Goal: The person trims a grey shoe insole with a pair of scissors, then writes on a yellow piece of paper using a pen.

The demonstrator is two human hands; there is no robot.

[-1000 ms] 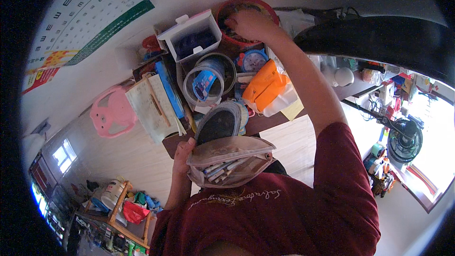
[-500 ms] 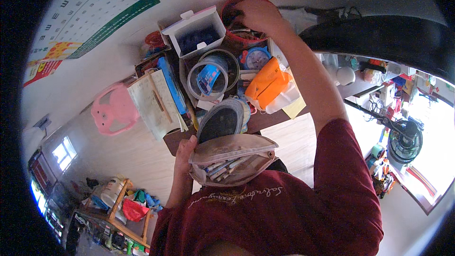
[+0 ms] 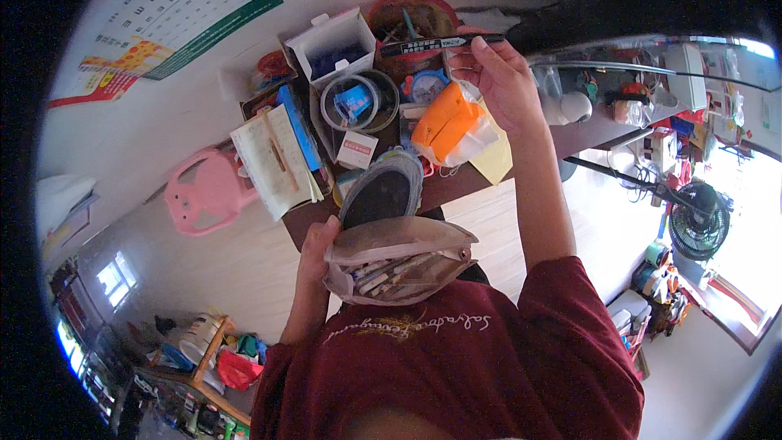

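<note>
My left hand [image 3: 318, 243] grips the left end of a pale zippered pencil pouch [image 3: 403, 238], held open near my chest with several pens [image 3: 391, 273] inside. Out over the far side of the desk, my right hand [image 3: 507, 85] pinches a black marker pen [image 3: 440, 44] by one end. The marker lies sideways in front of a red round basket [image 3: 446, 6], which has loose items in it. Just beyond the pouch stands a dark oval container with a grey rim [image 3: 379, 195].
On the desk are a white open box [image 3: 326, 53], a clear round tub [image 3: 327, 106], a blue clock [image 3: 427, 85], an orange packet [image 3: 444, 124] and an open notebook [image 3: 273, 163]. A pink chair [image 3: 204, 204] stands left; a black fan [image 3: 696, 224] is at right.
My right hand has come out of the red basket and moved right and nearer, now with the black marker pen in it. The left hand still holds the pouch in about the same place.
</note>
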